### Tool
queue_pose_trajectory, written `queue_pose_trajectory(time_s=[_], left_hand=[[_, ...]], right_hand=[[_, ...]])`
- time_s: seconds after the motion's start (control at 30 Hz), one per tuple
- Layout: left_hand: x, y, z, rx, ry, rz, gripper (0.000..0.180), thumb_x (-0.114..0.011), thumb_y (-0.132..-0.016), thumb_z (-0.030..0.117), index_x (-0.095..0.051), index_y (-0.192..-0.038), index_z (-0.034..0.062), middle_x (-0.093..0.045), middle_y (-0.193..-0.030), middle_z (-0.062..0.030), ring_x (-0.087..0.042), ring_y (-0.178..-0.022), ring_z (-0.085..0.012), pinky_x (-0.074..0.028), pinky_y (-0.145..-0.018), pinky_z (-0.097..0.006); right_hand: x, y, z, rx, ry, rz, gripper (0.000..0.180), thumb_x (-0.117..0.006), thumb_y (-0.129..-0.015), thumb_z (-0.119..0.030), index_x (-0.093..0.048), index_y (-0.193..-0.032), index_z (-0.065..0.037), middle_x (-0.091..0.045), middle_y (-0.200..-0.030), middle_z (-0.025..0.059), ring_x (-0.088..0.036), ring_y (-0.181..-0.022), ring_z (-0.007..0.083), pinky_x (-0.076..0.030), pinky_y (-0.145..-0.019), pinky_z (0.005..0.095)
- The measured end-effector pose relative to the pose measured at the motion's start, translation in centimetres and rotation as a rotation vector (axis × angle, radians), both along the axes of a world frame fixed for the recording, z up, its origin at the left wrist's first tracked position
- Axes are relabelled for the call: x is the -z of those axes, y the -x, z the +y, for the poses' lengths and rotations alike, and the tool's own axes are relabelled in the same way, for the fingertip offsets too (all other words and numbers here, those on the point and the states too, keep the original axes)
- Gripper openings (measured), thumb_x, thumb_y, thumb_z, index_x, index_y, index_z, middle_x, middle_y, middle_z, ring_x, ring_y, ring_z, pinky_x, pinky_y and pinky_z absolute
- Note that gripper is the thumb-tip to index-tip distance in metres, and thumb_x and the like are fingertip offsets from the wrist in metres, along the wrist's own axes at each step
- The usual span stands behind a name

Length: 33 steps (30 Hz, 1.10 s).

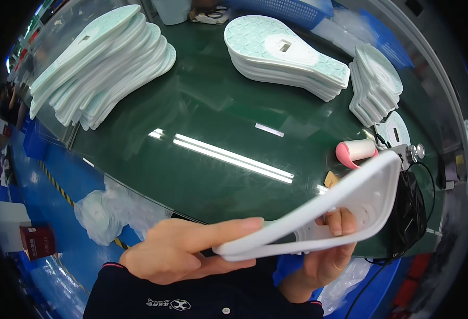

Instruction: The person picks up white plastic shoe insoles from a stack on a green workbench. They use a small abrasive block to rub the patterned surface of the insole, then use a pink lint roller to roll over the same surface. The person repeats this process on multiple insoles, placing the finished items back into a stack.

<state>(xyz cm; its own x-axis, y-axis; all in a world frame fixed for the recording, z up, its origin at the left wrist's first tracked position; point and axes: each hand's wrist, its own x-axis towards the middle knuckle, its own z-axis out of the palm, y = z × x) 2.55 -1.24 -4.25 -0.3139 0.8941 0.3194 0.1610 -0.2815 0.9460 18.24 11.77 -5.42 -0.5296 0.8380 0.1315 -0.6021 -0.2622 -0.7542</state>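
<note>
Close in front of me I hold a white plastic shell (319, 199), rounded at one end and narrow at the other, tilted with its hollow side partly facing me. My left hand (183, 247) pinches the narrow end, index finger along its outer face. My right hand (332, 247) grips the lower rim near the wide end, fingertips curled inside the hollow. Behind the shell lies a pink and white roller-like object (355, 152), partly hidden. A metal-knobbed device (412, 154) with a black cable stands beside the wide end.
Stacks of pale green-topped, paddle-shaped plastic covers stand at the far left (106, 64), far middle (287, 58) and far right (374, 85) of the green table (218, 122). A blue basket (292, 10) sits at the back. A black bag (408, 212) hangs at the right. Plastic bags (106, 212) lie on the floor.
</note>
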Motion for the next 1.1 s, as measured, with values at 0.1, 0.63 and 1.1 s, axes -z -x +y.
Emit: queue_pose_trajectory(time_s=[0.1, 0.63, 1.1], left_hand=[[-0.6, 0.4, -0.2, 0.052, -0.166, 0.102, 0.039, -0.070, -0.058, -0.012, -0.034, -0.063, -0.0003, -0.052, -0.093, -0.0366, -0.062, -0.068, -0.0355, -0.052, -0.053, -0.032], [-0.8, 1.3, 2.2, -0.048, 0.051, 0.220, 0.039, -0.073, -0.061, 0.008, -0.062, -0.098, 0.0060, -0.060, -0.093, -0.0126, -0.059, -0.076, -0.0201, -0.046, -0.069, -0.027], [0.5, -0.2, 3.0, -0.145, 0.267, 0.140, 0.023, -0.072, -0.061, 0.003, -0.066, -0.083, 0.0026, -0.063, -0.083, -0.0104, -0.060, -0.075, -0.0178, -0.046, -0.066, -0.025]], right_hand=[[-0.4, -0.4, -0.5, -0.025, 0.092, 0.088, 0.027, -0.067, -0.072, -0.014, -0.042, -0.081, -0.013, -0.041, -0.076, -0.0040, -0.042, -0.089, 0.0125, -0.035, -0.088, 0.0322], [1.0, 1.5, 0.1, 0.040, 0.113, 0.023, 0.056, -0.066, -0.065, 0.000, -0.041, -0.114, 0.003, -0.053, -0.081, 0.0044, -0.053, -0.071, 0.0126, -0.039, -0.088, 0.0349], [3.2, 0.3, 2.9, -0.020, -0.080, -0.189, 0.054, -0.060, -0.073, -0.002, -0.038, -0.122, 0.003, -0.056, -0.094, 0.0090, -0.055, -0.084, 0.0127, -0.044, -0.071, 0.0217]])
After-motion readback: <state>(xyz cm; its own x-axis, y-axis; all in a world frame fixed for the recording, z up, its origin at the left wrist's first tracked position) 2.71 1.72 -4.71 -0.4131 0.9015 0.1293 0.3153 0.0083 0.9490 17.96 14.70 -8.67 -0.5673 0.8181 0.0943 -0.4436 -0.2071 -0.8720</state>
